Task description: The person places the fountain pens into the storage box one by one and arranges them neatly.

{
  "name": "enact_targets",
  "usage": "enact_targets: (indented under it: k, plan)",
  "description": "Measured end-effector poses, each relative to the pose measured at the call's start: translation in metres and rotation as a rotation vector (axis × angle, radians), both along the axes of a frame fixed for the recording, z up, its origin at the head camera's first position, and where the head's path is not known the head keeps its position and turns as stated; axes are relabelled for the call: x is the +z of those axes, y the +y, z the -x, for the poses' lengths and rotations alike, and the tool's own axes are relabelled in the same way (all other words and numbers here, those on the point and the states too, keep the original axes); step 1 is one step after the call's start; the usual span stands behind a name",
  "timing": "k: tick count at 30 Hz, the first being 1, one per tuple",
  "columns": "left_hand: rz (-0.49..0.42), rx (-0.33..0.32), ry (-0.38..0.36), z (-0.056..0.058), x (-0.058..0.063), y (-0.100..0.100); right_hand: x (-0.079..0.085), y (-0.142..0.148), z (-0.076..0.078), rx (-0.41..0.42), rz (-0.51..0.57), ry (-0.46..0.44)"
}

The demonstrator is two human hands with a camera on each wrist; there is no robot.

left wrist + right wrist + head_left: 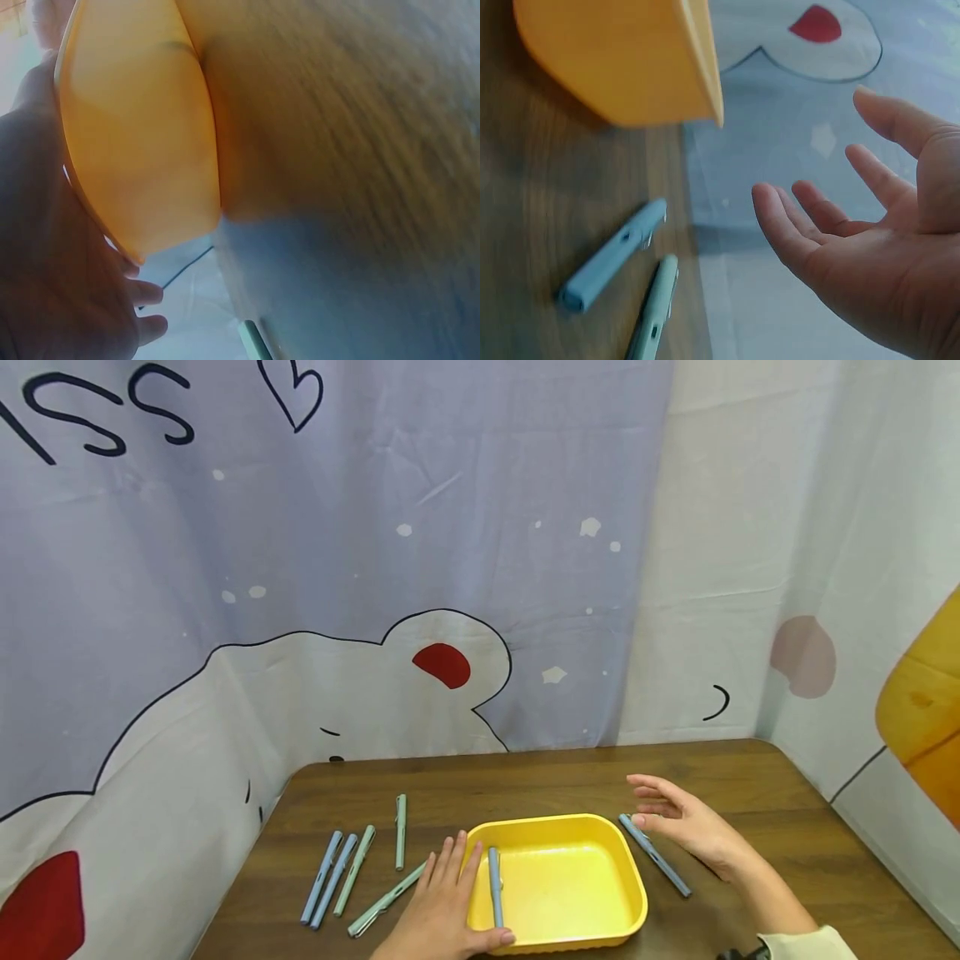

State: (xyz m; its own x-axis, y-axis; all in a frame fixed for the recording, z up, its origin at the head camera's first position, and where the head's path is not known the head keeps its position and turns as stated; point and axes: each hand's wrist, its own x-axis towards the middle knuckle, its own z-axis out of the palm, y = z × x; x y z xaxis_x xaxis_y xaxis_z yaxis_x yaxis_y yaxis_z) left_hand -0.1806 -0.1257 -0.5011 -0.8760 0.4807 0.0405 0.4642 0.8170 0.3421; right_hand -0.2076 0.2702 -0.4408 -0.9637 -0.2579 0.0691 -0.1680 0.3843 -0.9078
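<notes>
- The slim blue pen with a clip (656, 855) lies outside the tray, its far end just beneath the right thumb; the right wrist view shows the fingers apart from it.
- The right hand (693, 832) is released, fingers spread and loosely bent, holding nothing.
- The step in hand appears to be a reach for this pen; the next move would call for lowering the fingertips and pinching the barrel.
- A slim pale-green pen (656, 309) lies beside it, below the right fingers.
- The yellow rectangular plastic tray with rounded corners (573, 885) sits between the two hands, left of the right fingers.
- The left hand (447, 902) grasps nothing: straight fingers rest over the tray's left side, thumb at the near rim, seemingly steadying it.
- A second blue pen (495, 885) lies inside the tray, just right of the left fingers.
- Left of those fingers, on the brown wood-grain table (525, 789), lie two blue pens (321, 877) and three green pens (354, 871).
</notes>
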Motion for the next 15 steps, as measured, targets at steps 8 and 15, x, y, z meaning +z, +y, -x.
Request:
enact_targets:
  k: [8, 15]
  plan:
    - [0.011, 0.0, 0.011, -0.002, 0.0, 0.0, -0.012, 0.02, 0.004, -0.101, -0.09, 0.012]
    - [-0.005, -0.003, 0.005, -0.002, 0.004, 0.0, -0.025, 0.031, 0.008, -0.172, -0.262, 0.067]
